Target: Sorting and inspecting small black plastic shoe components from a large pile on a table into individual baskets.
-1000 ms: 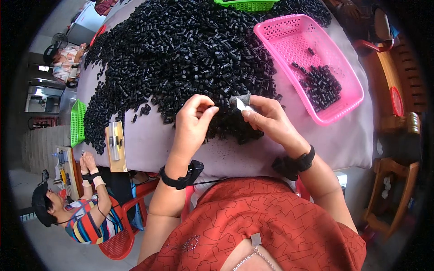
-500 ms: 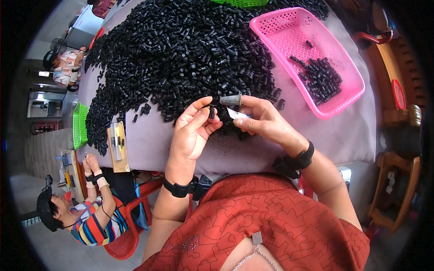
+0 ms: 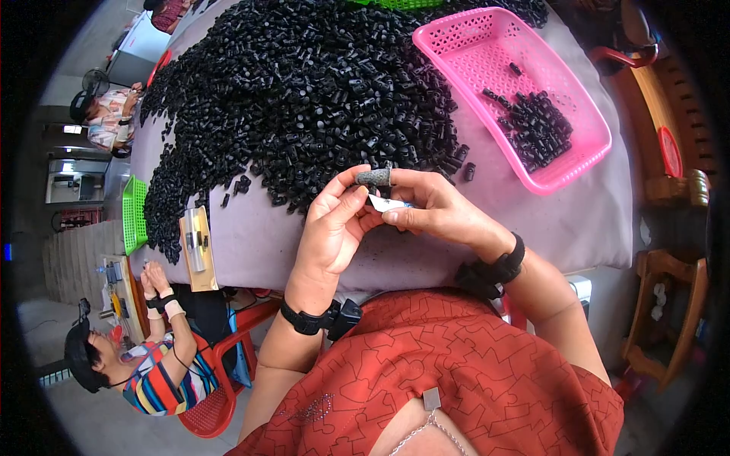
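At far left, well apart from the near worker, a co-worker [image 3: 171, 372] in a striped shirt sits with both hands raised together; another person [image 3: 106, 121] is beyond. Then comes a green basket [image 3: 134, 215] at the edge of the cloth [image 3: 251, 254], and just beside it a card tray [image 3: 209, 273] with a clear case [image 3: 195, 243] on it.

The heap [image 3: 304, 91] of black parts spreads over most of the table. Below its near edge, the left hand [image 3: 333, 232] has thumb and fingers drawn to a narrow pinch, seemingly on a black part [image 3: 372, 189], mostly hidden from where I stand. The right hand [image 3: 437, 205] meets it: a grey sleeve [image 3: 374, 178] covers the index fingertip, and thumb and fingers hold a white pointed piece [image 3: 386, 204] right by that part.

To the right, a stray part [image 3: 469, 172] lies on the cloth, and past it stands the pink basket [image 3: 475, 64], with a small cluster [image 3: 538, 129] inside and much of its floor bare. I'd judge this an early stage: a modest batch sits in the basket, the part in hand looks unfinished, and the great bulk remains heaped.
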### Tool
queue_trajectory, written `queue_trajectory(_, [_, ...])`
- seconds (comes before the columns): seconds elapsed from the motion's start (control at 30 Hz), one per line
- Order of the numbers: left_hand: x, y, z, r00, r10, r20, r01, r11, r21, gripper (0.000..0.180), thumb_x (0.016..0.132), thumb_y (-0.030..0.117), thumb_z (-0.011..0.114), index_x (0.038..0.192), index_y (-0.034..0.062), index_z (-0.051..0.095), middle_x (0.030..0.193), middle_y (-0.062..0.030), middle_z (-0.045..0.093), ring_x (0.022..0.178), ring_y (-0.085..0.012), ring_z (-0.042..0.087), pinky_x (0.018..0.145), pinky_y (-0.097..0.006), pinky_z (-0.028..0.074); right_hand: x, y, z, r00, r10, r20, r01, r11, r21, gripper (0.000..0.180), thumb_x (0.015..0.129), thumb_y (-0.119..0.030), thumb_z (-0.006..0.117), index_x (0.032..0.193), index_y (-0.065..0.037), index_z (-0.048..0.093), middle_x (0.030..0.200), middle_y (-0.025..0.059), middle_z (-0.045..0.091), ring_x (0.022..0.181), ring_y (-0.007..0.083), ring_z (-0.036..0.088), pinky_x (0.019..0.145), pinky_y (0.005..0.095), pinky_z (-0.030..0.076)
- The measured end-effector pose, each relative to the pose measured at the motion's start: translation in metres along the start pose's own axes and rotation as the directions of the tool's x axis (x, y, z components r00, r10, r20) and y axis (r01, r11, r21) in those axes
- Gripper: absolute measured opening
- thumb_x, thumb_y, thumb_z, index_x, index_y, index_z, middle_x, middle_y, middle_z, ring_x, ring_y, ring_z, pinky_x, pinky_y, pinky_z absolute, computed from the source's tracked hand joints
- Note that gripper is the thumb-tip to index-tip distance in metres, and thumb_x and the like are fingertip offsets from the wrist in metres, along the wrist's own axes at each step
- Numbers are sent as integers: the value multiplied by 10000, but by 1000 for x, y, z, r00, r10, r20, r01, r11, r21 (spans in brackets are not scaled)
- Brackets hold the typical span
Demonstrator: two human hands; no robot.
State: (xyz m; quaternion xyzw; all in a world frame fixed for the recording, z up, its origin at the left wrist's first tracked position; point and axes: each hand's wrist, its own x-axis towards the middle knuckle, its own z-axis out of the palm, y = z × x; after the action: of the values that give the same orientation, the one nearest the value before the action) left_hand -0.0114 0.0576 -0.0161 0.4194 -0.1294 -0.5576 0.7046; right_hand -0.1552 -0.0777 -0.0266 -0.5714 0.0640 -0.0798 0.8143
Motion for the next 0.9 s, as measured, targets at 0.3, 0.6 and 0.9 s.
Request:
queue_trajectory(0.3, [-1, -6, -8, 999, -26, -28, 24, 998, -57, 305, 964, 98, 548, 1267, 72, 521, 1078, -56, 625, 942, -154, 630, 817, -327, 552, -1, 0, 0, 999, -17, 30, 19, 999, -48, 502, 928, -260, 635, 1348, -25, 493, 756, -31, 553, 665, 37, 472, 566, 207, 373])
queue_trajectory(0.6, [-6, -8, -3, 998, -49, -33, 46, 995, -88, 320, 968, 89, 531, 1287, 68, 504, 1114, -57, 609, 970, -158, 615, 855, -344, 532, -2, -8, 1, 998, 46, 32, -45, 999, -30, 428, 935, -260, 625, 1283, -22, 552, 760, -40, 553, 659, 26, 455, 554, 204, 365])
queue_trajectory(0.9, [-7, -8, -12, 993, -116, 30, 120, 974, -190, 348, 964, 92, 538, 1308, 70, 491, 1070, -50, 618, 927, -151, 614, 823, -321, 540, 0, -10, -1, 993, 107, 49, -107, 994, 6, 314, 935, -246, 627, 1149, -17, 605, 762, -47, 570, 653, 22, 458, 566, 197, 373])
